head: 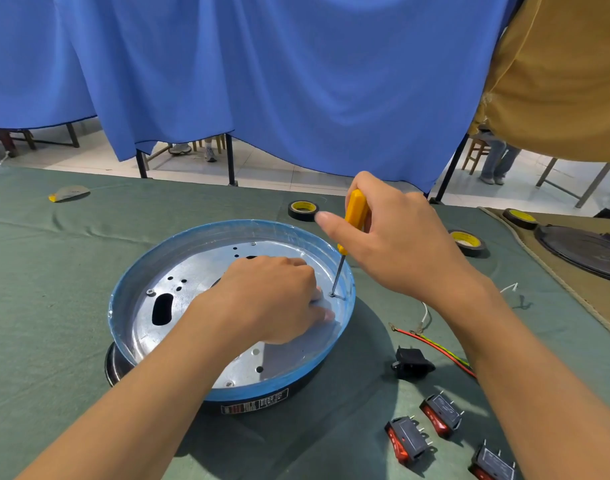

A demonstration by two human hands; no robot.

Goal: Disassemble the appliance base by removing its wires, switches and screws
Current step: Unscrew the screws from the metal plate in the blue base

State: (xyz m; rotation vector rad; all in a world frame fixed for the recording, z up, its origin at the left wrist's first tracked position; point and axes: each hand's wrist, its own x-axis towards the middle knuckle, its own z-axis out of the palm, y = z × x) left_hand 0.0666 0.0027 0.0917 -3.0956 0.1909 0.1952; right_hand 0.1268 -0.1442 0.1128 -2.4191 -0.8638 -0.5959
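Note:
The round appliance base (158,258), blue-rimmed with a silver metal plate inside, lies on the green cloth. My right hand (397,244) grips a yellow-handled screwdriver (354,216) upright. Its tip stands on a screw (332,294) at the plate's right edge. My left hand (276,299) rests on the plate just left of that screw, fingers bent down; what they touch is hidden. Another screw (151,292) sits at the plate's left. Three red rocker switches (442,414) and a black power socket (411,362) lie on the cloth to the right, beside loose red, yellow-green and white wires (435,344).
Two rolls of black tape (303,210) (468,241) lie behind the base, a third (520,218) on a tan cloth at far right with a dark round part (584,251). A grey-yellow scrap (70,194) lies far left. Blue curtains hang behind the table.

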